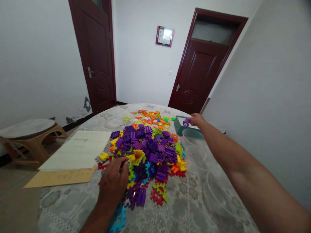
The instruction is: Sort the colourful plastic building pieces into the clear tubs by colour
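Note:
A heap of plastic interlocking pieces, mostly purple with yellow, orange, red, green and blue ones, lies in the middle of a round table under a lace-patterned cloth. My left hand rests palm down on the near left edge of the heap, fingers curled among the pieces. My right hand reaches far across and holds a purple piece over a teal box at the table's far right.
Clear plastic bowls stand to the right of the heap under my right arm. White paper sheets on a brown envelope lie at the left. A wooden stool stands left of the table. Two dark red doors are behind.

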Demonstrator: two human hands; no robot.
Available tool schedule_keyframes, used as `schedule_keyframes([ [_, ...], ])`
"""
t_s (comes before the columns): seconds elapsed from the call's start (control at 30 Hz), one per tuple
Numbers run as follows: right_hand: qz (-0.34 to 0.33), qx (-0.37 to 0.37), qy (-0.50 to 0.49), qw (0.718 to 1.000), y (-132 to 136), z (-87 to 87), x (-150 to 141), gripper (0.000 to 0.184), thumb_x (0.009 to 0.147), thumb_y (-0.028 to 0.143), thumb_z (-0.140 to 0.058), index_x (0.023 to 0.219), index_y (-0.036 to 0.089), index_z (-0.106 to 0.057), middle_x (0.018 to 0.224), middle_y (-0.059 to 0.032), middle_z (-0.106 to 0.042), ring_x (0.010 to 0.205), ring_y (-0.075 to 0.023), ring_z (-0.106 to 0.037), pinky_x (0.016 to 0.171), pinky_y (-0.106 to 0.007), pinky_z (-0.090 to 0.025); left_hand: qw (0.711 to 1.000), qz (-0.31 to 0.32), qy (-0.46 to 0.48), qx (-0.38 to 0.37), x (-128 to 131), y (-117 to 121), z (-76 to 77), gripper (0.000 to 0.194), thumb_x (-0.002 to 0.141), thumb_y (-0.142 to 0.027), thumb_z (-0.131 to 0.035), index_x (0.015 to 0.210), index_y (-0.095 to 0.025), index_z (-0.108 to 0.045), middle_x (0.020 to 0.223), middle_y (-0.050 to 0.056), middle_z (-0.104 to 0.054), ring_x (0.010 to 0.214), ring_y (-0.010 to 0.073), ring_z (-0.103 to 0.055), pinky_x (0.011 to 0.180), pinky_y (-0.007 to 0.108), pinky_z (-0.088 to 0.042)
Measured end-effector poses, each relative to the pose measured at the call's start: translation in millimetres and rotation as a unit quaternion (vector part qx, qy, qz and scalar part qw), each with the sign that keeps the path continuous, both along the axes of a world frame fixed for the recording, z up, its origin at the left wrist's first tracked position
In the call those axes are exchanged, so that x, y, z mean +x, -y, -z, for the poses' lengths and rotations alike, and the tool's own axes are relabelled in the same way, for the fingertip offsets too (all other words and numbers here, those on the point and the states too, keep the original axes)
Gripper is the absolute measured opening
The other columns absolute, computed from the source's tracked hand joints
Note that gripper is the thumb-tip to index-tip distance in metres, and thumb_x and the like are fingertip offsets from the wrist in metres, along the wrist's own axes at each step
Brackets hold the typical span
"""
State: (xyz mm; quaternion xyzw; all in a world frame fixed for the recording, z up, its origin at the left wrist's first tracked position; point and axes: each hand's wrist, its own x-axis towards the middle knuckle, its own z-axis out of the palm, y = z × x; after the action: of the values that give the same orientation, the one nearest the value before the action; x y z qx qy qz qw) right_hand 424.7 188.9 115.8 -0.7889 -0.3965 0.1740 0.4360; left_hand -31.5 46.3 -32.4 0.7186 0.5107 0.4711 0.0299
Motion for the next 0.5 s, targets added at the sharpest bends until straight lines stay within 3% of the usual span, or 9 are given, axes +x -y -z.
schedule_keyframes([
  [0.07, 0.017, 0.027, -0.027, 0.999, 0, -2.7, -5, 0.038, 0.075, 0.013, -0.085, 0.107, 0.010, -0.065, 0.070, -0.0026, -0.066, 0.055, -0.0143, -0.063, 0.053, -0.024, -0.053, 1.000, -0.003, -0.002, 0.002, 0, 0, -0.7, 0.024, 0.103, -0.035, -0.049, 0.103, -0.022, -0.068, 0.100, 0.007, -0.075, 0.094, 0.0252, -0.071, 0.089, 0.038, -0.054],
  [0.17, 0.023, 0.081, -0.065, 0.994, 5, -11.3, -20, 0.022, 0.082, 0.010, -0.075, 0.101, 0.013, -0.064, 0.074, -0.0025, -0.065, 0.058, -0.0125, -0.063, 0.056, -0.024, -0.055, 1.000, -0.001, -0.001, 0.010, 0, 0, -0.9, 0.023, 0.103, -0.034, -0.049, 0.104, -0.021, -0.068, 0.100, 0.008, -0.075, 0.095, 0.0255, -0.071, 0.091, 0.039, -0.054],
  [0.3, -0.031, 0.147, -0.123, 0.981, 39, -32.5, -63, 0.014, 0.084, 0.012, -0.068, 0.096, 0.018, -0.064, 0.086, -0.0028, -0.067, 0.066, -0.0112, -0.066, 0.061, -0.023, -0.058, 1.000, 0.007, 0.005, 0.010, 2, 0, -1.2, 0.021, 0.102, -0.032, -0.051, 0.104, -0.021, -0.069, 0.101, 0.008, -0.075, 0.096, 0.0254, -0.070, 0.094, 0.039, -0.054],
  [0.33, -0.063, 0.163, -0.144, 0.974, 56, -38.3, -80, 0.014, 0.083, 0.015, -0.069, 0.096, 0.019, -0.064, 0.089, -0.0027, -0.068, 0.068, -0.0115, -0.067, 0.062, -0.023, -0.058, 1.000, 0.009, 0.007, 0.008, 2, 1, -1.8, 0.021, 0.102, -0.031, -0.051, 0.103, -0.021, -0.069, 0.101, 0.008, -0.075, 0.096, 0.0253, -0.070, 0.093, 0.039, -0.054],
  [0.4, -0.178, 0.220, -0.220, 0.934, 106, -47.9, -117, 0.016, 0.080, 0.020, -0.073, 0.094, 0.020, -0.066, 0.096, -0.0037, -0.070, 0.073, -0.0132, -0.068, 0.060, -0.023, -0.057, 1.000, 0.013, 0.014, 0.003, 4, 2, -3.4, 0.020, 0.102, -0.030, -0.051, 0.103, -0.021, -0.069, 0.100, 0.008, -0.075, 0.096, 0.0251, -0.070, 0.093, 0.039, -0.054],
  [0.5, -0.328, 0.260, -0.241, 0.876, 207, -52.8, -172, 0.013, 0.085, 0.030, -0.074, 0.096, 0.025, -0.070, 0.100, -0.0036, -0.070, 0.080, -0.0153, -0.067, 0.061, -0.025, -0.056, 1.000, 0.008, 0.021, -0.009, 6, 4, -5.7, 0.020, 0.101, -0.028, -0.051, 0.102, -0.020, -0.069, 0.099, 0.008, -0.075, 0.095, 0.0252, -0.070, 0.092, 0.039, -0.054],
])
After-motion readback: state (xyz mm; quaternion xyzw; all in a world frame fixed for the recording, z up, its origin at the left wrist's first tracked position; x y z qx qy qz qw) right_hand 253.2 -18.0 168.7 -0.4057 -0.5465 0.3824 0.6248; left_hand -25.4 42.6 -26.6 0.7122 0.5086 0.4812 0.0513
